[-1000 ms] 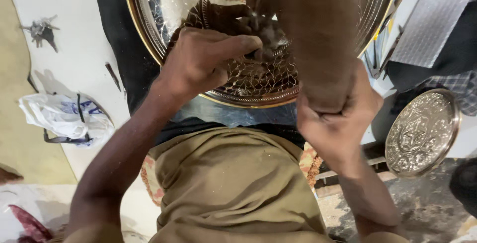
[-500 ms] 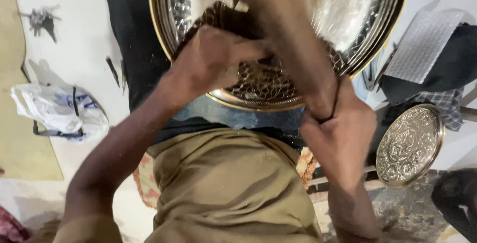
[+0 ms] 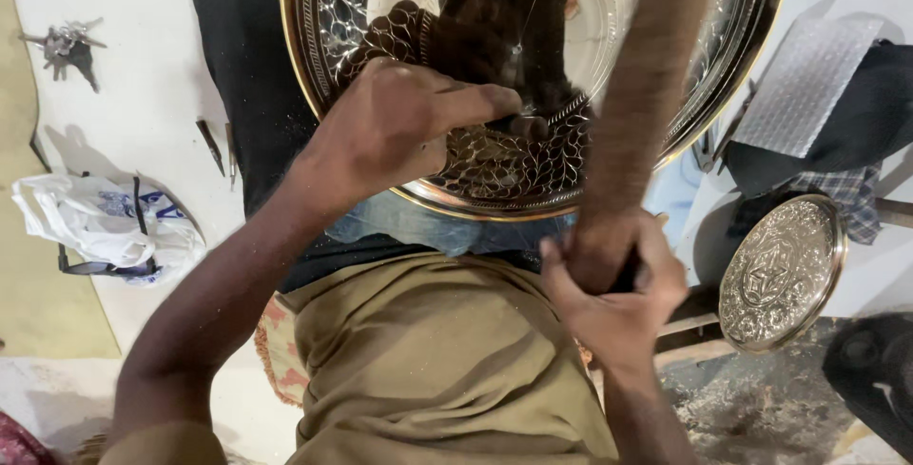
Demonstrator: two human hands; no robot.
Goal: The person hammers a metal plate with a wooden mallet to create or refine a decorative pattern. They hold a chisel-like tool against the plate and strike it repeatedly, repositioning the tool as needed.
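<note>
A large round engraved brass tray [image 3: 333,66] leans against my lap, its rim gold and its face patterned with scales. My left hand [image 3: 409,132] rests on the lower part of the tray, fingers pinched on a small dark chisel [image 3: 521,125] whose tip touches the metal. Below the tray's rim, my right hand [image 3: 613,284] is clenched around the dark handle end of a long brown mallet-like bar [image 3: 647,85]. The bar rises across the right half of the tray and hides part of it. My olive shirt [image 3: 428,370] fills the bottom middle.
A small round engraved plate [image 3: 780,270] leans at the right beside dark cloth [image 3: 884,94], checked cloth [image 3: 842,194] and a bubble-wrap sheet [image 3: 808,80]. On the white surface at the left lie a white plastic bag [image 3: 95,222], keys [image 3: 62,42] and two thin tools [image 3: 214,142].
The brown bar has swung from over the tray's middle to its right side, and my right hand has dropped lower. My left hand stays on the chisel. The view has shifted slightly.
</note>
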